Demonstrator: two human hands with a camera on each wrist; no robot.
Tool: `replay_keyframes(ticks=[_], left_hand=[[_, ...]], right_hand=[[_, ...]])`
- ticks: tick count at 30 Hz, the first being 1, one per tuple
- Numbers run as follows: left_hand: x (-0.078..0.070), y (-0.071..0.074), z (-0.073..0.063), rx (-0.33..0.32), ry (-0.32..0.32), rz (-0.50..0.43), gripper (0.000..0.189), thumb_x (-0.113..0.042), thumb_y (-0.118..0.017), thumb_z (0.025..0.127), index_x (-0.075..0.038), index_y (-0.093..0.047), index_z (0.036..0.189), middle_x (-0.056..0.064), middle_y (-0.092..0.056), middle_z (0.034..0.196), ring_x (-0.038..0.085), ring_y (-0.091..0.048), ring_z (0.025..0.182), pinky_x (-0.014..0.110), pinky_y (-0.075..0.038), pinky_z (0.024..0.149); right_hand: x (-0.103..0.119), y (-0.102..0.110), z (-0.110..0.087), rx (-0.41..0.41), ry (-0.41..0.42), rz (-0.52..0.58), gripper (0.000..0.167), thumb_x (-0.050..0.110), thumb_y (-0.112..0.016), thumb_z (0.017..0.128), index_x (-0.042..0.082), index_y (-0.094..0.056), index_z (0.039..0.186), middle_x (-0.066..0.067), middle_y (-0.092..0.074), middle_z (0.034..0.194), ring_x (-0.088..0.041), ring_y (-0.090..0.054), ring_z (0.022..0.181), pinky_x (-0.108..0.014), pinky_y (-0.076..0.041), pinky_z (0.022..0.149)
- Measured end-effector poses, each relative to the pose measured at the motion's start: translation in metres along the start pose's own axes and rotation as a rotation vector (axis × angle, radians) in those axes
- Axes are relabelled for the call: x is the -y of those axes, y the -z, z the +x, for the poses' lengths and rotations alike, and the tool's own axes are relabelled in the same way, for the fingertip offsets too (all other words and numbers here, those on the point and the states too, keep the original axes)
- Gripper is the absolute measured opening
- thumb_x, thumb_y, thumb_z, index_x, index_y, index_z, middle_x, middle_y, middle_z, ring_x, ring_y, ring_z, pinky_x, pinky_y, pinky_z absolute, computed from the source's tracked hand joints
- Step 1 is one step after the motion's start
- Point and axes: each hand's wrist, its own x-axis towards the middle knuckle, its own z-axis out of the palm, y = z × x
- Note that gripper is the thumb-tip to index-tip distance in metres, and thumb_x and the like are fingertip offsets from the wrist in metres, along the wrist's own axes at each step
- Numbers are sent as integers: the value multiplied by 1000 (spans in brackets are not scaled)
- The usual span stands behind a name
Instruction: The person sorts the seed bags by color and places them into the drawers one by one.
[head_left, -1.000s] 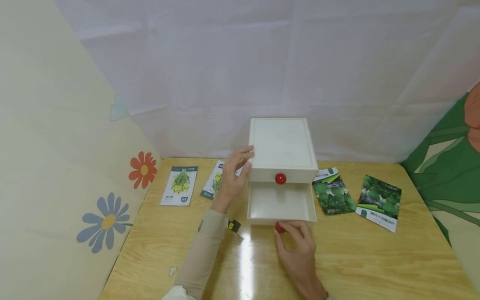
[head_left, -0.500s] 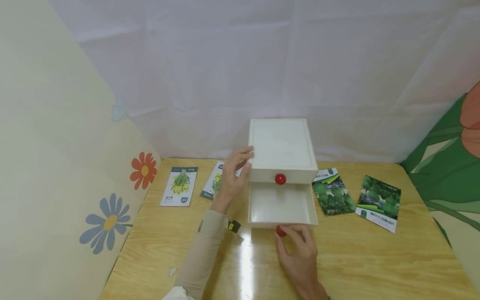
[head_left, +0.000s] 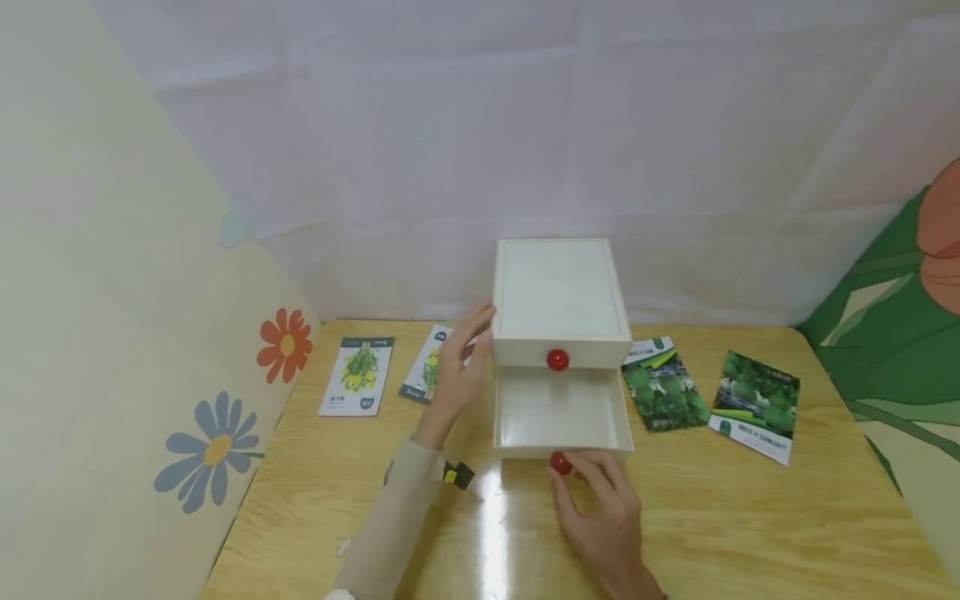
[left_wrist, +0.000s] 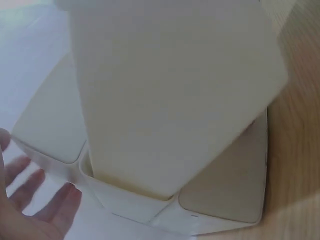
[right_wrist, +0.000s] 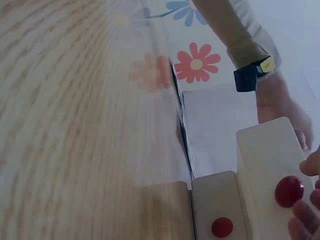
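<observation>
A small white drawer cabinet (head_left: 558, 287) stands at the back of the table, with a red knob (head_left: 557, 360) on its upper drawer. Its lower drawer (head_left: 562, 408) is pulled far out, and no contents show inside. At that drawer's front, my right hand (head_left: 603, 517) has thumb and index finger curled about the lower red knob (head_left: 561, 463). My left hand (head_left: 461, 375) is beside the cabinet's left side, fingers loosely spread. In the left wrist view its fingers (left_wrist: 65, 205) are near the cabinet and appear to grip nothing.
Two yellow-flower seed packets (head_left: 356, 377) lie left of the cabinet, one partly behind my left hand. On the right are two green packets (head_left: 756, 404). A white cloth (head_left: 420, 167) hangs behind the wooden table (head_left: 712, 517). A black-and-yellow device (head_left: 457, 475) sits on my left wrist.
The lower drawer has come slightly further toward me with my right hand at its knob, then stopped. My left hand has shifted slightly left and down, its fingertips leaving the cabinet's top edge.
</observation>
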Motion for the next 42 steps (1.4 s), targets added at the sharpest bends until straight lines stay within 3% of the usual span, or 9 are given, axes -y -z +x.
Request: replay_keyframes(ticks=[5, 9, 14, 18, 24, 27, 34, 37, 42], left_hand=[[8, 11, -16, -30, 98, 33, 37, -9, -62, 107, 0, -63, 143, 20, -63, 149, 42, -67, 129, 53, -61, 105], [24, 23, -28, -10, 156, 182, 38, -9, -67, 103, 1, -65, 139, 19, -66, 144, 40, -65, 132, 55, -58, 109], [42, 38, -46, 131, 243, 445, 39, -17, -69, 104, -1, -65, 140, 19, -62, 150, 39, -55, 143, 59, -44, 122], [53, 48, -60, 243, 295, 631, 42, -22, -68, 105, -3, -64, 142, 20, -54, 158, 40, -47, 150, 59, -36, 128], [59, 60, -74, 292, 340, 736, 48, -25, -72, 101, -6, -63, 144, 18, -50, 162, 38, -44, 152, 56, -35, 129], [59, 65, -76, 265, 363, 753, 51, -24, -74, 99, -3, -63, 144, 20, -52, 159, 39, -46, 150, 56, -36, 129], [55, 77, -77, 208, 532, 812, 63, -26, -73, 99, 4, -52, 150, 30, -47, 158, 47, -44, 149, 61, -37, 126], [53, 82, -73, 201, 551, 797, 63, -26, -73, 99, 4, -51, 150, 29, -47, 158, 47, -45, 147, 62, -40, 124], [56, 95, -52, 223, 562, 737, 59, -28, -69, 101, 1, -51, 150, 25, -50, 155, 46, -49, 142, 63, -46, 119]], right_hand=[[7, -3, 4, -22, 106, 56, 24, 18, -76, 98, -6, -77, 97, -13, -69, 85, -19, -63, 70, -20, -56, 62], [12, -8, 4, 26, 155, 127, 30, 22, -72, 103, -7, -75, 97, -14, -69, 84, -18, -64, 68, -19, -58, 60], [17, -18, -2, 86, 179, 212, 24, 17, -72, 102, -7, -74, 97, -14, -70, 86, -18, -67, 69, -17, -60, 63], [23, -27, -8, 209, 152, 236, 11, 7, -74, 98, -2, -76, 104, -11, -74, 95, -15, -71, 78, -16, -62, 73], [33, -38, -10, 405, 46, 228, 34, -6, -78, 87, 6, -75, 119, -6, -77, 111, -14, -73, 94, -17, -61, 89], [37, -43, -8, 501, -37, 210, 34, -2, -75, 93, 7, -73, 126, -3, -75, 121, -14, -73, 103, -24, -62, 95], [37, -64, -3, 774, -274, 195, 42, 20, -61, 109, 9, -56, 150, -6, -62, 151, -22, -63, 135, -45, -55, 114], [39, -73, 1, 839, -310, 171, 49, 26, -57, 111, 9, -49, 156, -10, -53, 160, -29, -51, 148, -53, -46, 122], [42, -94, 4, 822, -392, 211, 49, 24, -52, 113, 8, -44, 158, -11, -49, 158, -29, -53, 143, -53, -49, 119]])
